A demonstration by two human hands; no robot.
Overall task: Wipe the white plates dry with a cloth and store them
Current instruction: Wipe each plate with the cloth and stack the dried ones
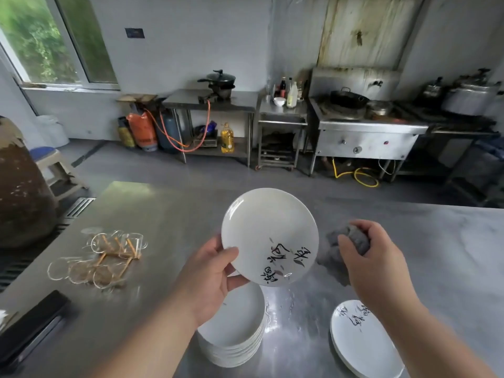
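The left hand (210, 279) holds a white plate (270, 236) by its lower-left rim, thumb on the face, tilted up above the steel surface (152, 214). The right hand (373, 257), just beside it, has its grip clenched around a grey cloth (351, 238). Below sit a plate stack (234, 336) and, to the right, what looks like two more plates (362, 339).

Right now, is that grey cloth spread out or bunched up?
Bunched up: the right hand grips the grey cloth as a crumpled wad, not a flat sheet.
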